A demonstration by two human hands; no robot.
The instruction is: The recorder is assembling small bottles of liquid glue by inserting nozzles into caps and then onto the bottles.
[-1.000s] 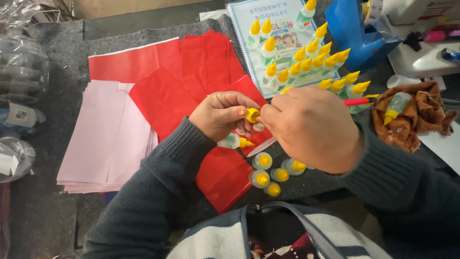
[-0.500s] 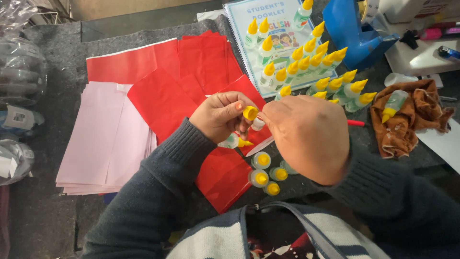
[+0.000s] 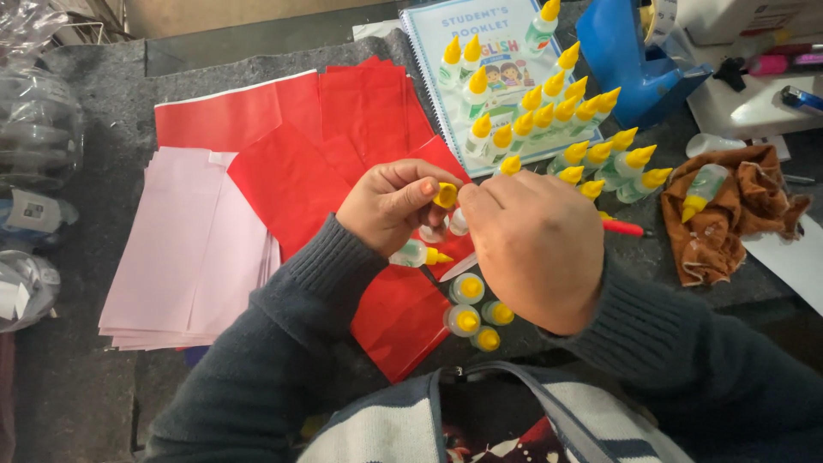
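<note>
Right in the middle of the frame, the left hand [image 3: 396, 206] pinches a small yellow cap [image 3: 445, 195] between thumb and fingers. The right hand [image 3: 531, 244] is curled up just beside it, touching the same spot. Its fingers are closed around something small, maybe a little clear bottle [image 3: 457, 222], but the hand hides most of it, so it is hard to tell.

Just under the left hand, one small glue bottle [image 3: 417, 254] lies on its side on a red paper sheet [image 3: 291, 184]. Below the hands, four more little bottles [image 3: 474, 310] with yellow tops stand close together.

The red sheets spread out from the middle to the upper left of the frame. A stack of pink paper [image 3: 189, 249] lies to the left of them, partly under the red.

Above the hands, many glue bottles with pointy yellow tips [image 3: 549, 111] stand in a bunch on a spiral booklet [image 3: 437, 39]. A blue plastic thing [image 3: 634, 60] sits at the upper right. On the right, a brown cloth [image 3: 737, 214] holds one more bottle [image 3: 701, 190]. A red pen [image 3: 626, 227] lies near it.

Everything rests on a dark grey felt table [image 3: 103, 103]. Clear plastic bags [image 3: 34, 129] sit at the far left edge.
</note>
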